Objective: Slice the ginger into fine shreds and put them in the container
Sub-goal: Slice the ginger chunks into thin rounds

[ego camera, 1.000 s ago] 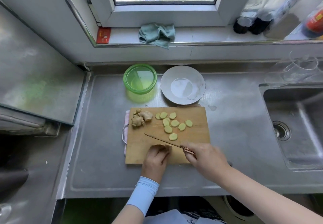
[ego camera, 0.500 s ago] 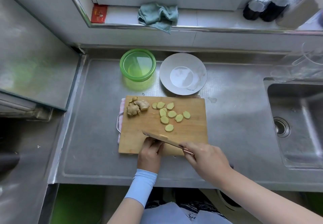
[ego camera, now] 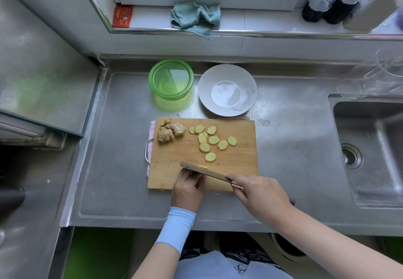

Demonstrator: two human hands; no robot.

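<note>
Now | step: slicing, no shreds yet | your right hand (ego camera: 259,193) grips the knife (ego camera: 205,170); left hand (ego camera: 188,188) fingers curled beside it, hold unclear | ginger slices (ego camera: 212,140) mid-frame, container (ego camera: 171,79) above-left | next: stack slices, cut fine

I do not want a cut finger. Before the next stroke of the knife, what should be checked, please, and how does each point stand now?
1. Right hand grips the knife by its handle: ok.
2. Left hand fingers curled beside the blade: ok.
3. What lies under the blade: cannot tell, the hand hides it.
4. Cutting board flat on the counter: ok.
5. Ginger slices shredded: not ok, all round.
6. Green container open, behind the board: ok.
</note>
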